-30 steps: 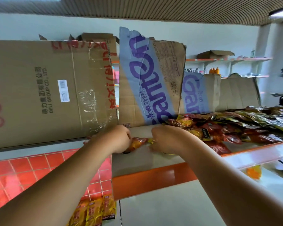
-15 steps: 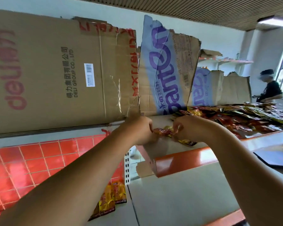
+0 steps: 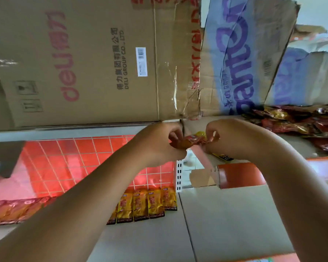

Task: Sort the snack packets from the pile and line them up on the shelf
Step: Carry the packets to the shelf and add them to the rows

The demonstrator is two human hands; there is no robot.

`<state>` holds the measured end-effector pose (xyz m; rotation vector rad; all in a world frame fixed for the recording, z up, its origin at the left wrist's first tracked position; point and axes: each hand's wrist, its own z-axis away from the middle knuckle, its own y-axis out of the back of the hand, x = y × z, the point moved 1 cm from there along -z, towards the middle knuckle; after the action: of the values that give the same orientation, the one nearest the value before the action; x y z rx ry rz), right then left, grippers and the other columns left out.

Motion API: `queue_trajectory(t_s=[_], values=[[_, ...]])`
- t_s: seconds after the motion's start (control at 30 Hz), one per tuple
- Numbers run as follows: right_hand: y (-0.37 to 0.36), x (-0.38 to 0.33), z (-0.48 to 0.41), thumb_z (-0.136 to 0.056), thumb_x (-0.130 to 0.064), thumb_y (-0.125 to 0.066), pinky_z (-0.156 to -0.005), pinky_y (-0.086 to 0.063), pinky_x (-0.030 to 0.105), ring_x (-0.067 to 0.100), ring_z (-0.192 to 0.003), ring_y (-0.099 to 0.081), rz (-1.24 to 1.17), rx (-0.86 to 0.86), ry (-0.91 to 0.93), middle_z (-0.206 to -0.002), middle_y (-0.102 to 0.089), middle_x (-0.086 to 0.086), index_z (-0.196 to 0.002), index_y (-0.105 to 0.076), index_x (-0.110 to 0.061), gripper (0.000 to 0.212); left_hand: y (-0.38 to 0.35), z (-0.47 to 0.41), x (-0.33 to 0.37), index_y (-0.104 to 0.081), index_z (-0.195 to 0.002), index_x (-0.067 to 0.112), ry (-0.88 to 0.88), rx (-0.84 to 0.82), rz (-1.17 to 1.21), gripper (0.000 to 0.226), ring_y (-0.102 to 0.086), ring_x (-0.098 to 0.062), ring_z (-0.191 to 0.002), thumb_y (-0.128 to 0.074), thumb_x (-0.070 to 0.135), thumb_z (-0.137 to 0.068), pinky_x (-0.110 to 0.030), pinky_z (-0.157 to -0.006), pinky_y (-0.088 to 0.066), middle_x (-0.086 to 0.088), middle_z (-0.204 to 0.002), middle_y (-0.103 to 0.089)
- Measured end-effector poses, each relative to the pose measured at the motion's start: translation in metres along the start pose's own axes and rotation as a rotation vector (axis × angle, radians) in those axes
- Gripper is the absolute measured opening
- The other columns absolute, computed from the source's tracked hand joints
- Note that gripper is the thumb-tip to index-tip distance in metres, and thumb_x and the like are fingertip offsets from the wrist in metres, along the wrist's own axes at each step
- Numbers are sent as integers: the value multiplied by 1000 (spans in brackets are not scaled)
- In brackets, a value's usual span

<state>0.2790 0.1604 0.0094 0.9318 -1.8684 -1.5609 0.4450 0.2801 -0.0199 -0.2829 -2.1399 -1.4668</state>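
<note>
Pinched between both hands, one red-orange snack packet (image 3: 192,141) is being held: left hand (image 3: 160,141) closed on one end, right hand (image 3: 230,138) on other. Pile (image 3: 299,123) is lying right of grip. Below grip, four packets (image 3: 147,204) are being displayed in row on lower shelf (image 3: 235,214).

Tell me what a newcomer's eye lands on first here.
Centre frame, the left hand and right hand pinch a small red and yellow snack packet between them. Behind looms a big brown cardboard box with red lettering, and a neat row of orange-yellow packets lines the lower shelf against the red tiles.
</note>
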Motion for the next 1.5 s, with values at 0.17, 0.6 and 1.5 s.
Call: queue_trajectory(t_s=[0.17,0.6,1.5], values=[[0,-34,0,-85,-46,-72,-79,-54,36,14,-82,-60,-80,-16,63,-92,-64,-5,-91,-60,-28,22,15,43,-31,-61,-87,35,28,256,-32,24,-61,-1,-75,-80,39,-72,-31,-66,-53,21,-86,-65],[-84,-162,-6,-80,-38,-71,-55,-43,28,13,-70,-56,-182,6,88,-82,-58,-8,-88,-52,-27,24,23,127,-183,-57,-87,33,-10,395,-77,28,-52,-7,-82,-78,45,-73,-26,-66,-43,17,-85,-57],[-373,-108,-36,-82,-41,-76,-76,-51,40,34,-88,-60,-440,128,-593,-94,-65,7,-99,-66,-21,28,-170,154,-353,-68,-113,23,-62,233,-168,43,-60,-25,-106,-70,44,-76,-45,-90,-49,4,-118,-67]])
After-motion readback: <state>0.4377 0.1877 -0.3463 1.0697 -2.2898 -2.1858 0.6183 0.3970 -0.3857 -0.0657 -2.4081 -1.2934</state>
